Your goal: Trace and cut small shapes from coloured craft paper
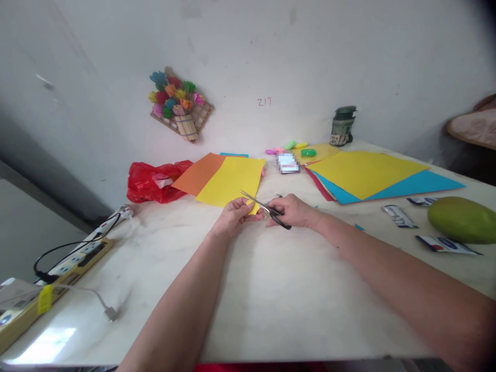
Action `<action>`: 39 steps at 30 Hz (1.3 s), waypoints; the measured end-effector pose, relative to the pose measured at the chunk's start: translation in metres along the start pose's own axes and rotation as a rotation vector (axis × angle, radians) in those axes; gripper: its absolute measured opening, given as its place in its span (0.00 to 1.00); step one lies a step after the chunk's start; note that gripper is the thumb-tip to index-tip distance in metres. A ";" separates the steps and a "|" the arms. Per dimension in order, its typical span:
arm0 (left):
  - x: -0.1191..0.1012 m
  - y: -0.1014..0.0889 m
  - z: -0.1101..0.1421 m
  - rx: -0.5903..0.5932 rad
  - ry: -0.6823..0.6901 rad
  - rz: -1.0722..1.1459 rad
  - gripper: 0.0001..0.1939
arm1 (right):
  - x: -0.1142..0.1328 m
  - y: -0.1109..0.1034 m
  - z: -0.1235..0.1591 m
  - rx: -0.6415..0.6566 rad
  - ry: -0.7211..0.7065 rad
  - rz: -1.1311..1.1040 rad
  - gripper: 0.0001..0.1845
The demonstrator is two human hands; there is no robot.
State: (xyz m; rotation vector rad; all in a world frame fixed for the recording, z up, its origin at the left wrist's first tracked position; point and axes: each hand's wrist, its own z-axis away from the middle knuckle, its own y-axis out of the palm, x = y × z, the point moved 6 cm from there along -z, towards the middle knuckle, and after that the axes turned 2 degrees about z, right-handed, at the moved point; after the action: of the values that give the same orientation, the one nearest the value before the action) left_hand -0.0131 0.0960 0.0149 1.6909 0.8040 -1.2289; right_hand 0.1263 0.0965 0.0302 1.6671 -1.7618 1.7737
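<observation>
My left hand [235, 216] pinches a small piece of yellow paper [253, 208] over the middle of the table. In my right hand [292, 211] is a pair of scissors [279, 219] with black handles, my fingers in the loops. The blades point left and cross the yellow piece close to my left fingertips. Whether they are parted is too fine to tell. Just behind my hands lies a yellow sheet [232, 178], partly over an orange sheet [199, 173].
A red plastic bag [149, 183] is at the back left, a power strip [77, 263] along the left edge. To the right lie stacked coloured sheets [372, 173], a green mango-like fruit [463, 219] and several small tubes [399, 216]. A phone [288, 163] and a dark bottle [342, 126] stand further back.
</observation>
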 end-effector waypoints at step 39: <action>0.012 0.016 0.000 0.092 -0.169 -0.300 0.07 | 0.004 0.001 -0.006 -0.099 0.126 -0.507 0.20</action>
State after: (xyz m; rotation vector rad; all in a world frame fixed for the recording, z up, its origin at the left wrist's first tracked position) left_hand 0.0044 0.0896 0.0073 1.5505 0.9316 -1.6129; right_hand 0.1208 0.0987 0.0348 1.7204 -1.2096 1.4955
